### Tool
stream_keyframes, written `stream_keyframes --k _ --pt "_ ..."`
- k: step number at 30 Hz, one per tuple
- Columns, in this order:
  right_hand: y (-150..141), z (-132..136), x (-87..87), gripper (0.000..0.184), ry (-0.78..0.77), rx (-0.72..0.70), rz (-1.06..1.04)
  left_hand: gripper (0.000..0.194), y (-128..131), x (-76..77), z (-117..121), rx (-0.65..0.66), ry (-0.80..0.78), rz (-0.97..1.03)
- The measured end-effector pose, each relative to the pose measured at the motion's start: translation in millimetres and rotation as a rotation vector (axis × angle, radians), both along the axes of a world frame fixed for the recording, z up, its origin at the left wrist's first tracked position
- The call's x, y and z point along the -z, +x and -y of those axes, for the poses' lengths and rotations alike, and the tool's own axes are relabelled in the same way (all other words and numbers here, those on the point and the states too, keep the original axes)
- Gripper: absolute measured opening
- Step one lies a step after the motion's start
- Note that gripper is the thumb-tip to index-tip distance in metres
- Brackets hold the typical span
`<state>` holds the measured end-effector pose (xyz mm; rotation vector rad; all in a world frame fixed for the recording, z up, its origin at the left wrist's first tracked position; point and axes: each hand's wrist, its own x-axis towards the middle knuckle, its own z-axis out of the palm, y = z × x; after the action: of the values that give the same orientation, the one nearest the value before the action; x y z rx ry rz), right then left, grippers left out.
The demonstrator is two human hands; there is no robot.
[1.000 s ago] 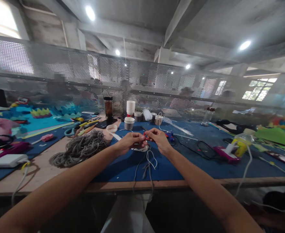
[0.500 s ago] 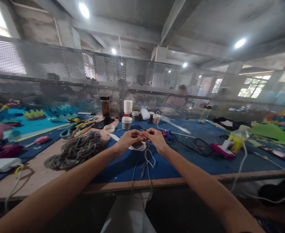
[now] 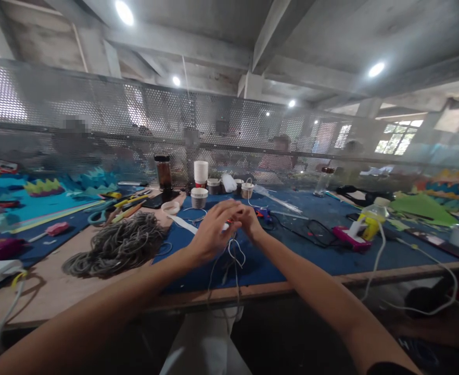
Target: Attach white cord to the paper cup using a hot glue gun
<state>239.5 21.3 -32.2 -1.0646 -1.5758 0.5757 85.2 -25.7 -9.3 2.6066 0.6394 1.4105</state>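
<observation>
Through the head view I see my left forearm [image 3: 131,289] run from the lower-left corner toward the middle of the frame, while my right forearm [image 3: 311,284] slants in from the lower right to meet it. My left hand [image 3: 217,228] sits just left of centre, its back partly toward me and its fingers reaching rightward. My right hand [image 3: 250,220] curls inward against it, and where they overlap I can't make out how tightly either grips.
</observation>
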Motion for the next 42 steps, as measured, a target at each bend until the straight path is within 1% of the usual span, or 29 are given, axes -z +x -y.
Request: stream_keyframes --k 2,3,4,6,7,9,11,15,19,23,27,29,34,38,42 --pt "2 3 -4.6 0.031 -0.034 -0.030 -0.075 0.032 -7 -1.6 -16 -0.099 -0.143 0.188" --pt "2 5 -7.0 0.032 -0.062 -0.052 -0.130 0.032 -12 -2.4 -24 -0.115 -0.231 0.244" --pt "2 6 -9.3 0.032 -0.090 -0.073 -0.181 0.033 -16 -2.9 -32 -0.090 -0.332 0.276" --pt "2 8 -12.9 0.035 -0.143 -0.119 -0.254 0.039 -22 -3.1 -42 0.025 -0.555 0.255" --pt "1 8 -14.1 0.036 -0.168 -0.142 -0.263 0.040 -23 -2.7 -45 0.077 -0.633 0.253" --pt "-2 7 -15.2 0.040 -0.227 -0.190 -0.263 0.040 -23 -1.8 -47 0.174 -0.753 0.286" --pt "-4 5 -15.6 0.043 -0.294 -0.226 -0.269 0.037 -21 -1.5 -46 0.235 -0.830 0.344" --pt "-8 1 -16.9 0.045 -0.407 -0.256 -0.323 0.031 -21 -2.7 -45 0.259 -0.884 0.379" --pt "-12 1 -16.3 0.043 -0.466 -0.309 -0.431 0.033 -24 -0.1 -46 0.259 -0.933 0.442" --pt "-15 3 -13.0 0.039 -0.445 -0.378 -0.516 0.037 -26 6.0 -46 0.244 -0.994 0.547" --pt "-17 5 -10.3 0.033 -0.401 -0.430 -0.516 0.037 -27 11.0 -47 0.235 -1.055 0.643" --pt "-18 5 -9.1 0.030 -0.369 -0.419 -0.485 0.036 -27 12.9 -49 0.245 -1.086 0.679" --pt "-19 5 -5.3 0.027 -0.312 -0.262 -0.378 0.028 -29 14.4 -51 0.234 -1.082 0.744" --pt "-16 4 -3.4 0.028 -0.287 -0.245 -0.343 0.027 -31 12.0 -51 0.241 -1.124 0.761" --pt "-16 4 -4.5 0.027 -0.285 -0.243 -0.336 0.026 -34 8.6 -50 0.245 -1.127 0.753"
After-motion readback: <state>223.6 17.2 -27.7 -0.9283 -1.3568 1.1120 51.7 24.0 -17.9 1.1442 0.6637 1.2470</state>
